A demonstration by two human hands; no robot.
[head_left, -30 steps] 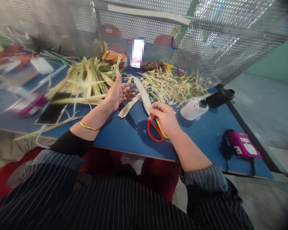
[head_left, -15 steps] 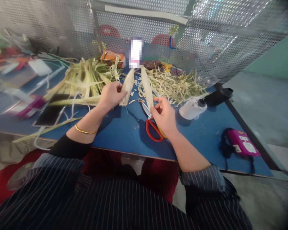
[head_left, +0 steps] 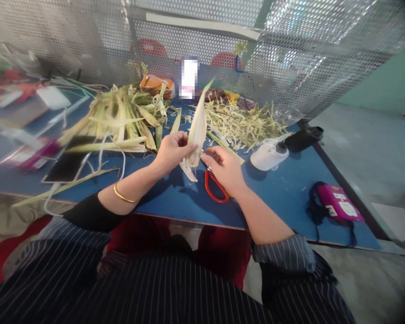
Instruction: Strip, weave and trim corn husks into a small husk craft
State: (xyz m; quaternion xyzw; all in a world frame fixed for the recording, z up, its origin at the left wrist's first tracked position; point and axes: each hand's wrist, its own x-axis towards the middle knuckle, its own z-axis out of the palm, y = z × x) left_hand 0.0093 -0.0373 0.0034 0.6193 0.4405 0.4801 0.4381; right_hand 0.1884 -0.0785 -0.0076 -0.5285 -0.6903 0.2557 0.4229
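Observation:
A pale, pointed corn husk (head_left: 197, 126) stands upright between my hands. My left hand (head_left: 175, 150) is closed on its lower part, thumb in front. Behind and below that hand show parts of another husk piece (head_left: 188, 172). The fingers of my right hand (head_left: 224, 166) are curled in a pinch at the husk's lower right edge. Scissors with red handles (head_left: 216, 189) lie on the blue table just under my right hand, their blades mostly hidden by the hand and the husk.
A heap of long husks (head_left: 118, 114) lies on the left, shredded strips (head_left: 246, 123) on the right. Beyond them a lit phone (head_left: 189, 76) leans upright. A white thread cone (head_left: 269, 155), a black cylinder (head_left: 303, 137) and a magenta box (head_left: 340, 202) sit rightward; a dark tablet-like slab (head_left: 69, 159) leftward.
My hands have come together. The husk that my right hand held apart is now in my left hand's grip as well. My left hand moved right; the other husk sits lower behind it.

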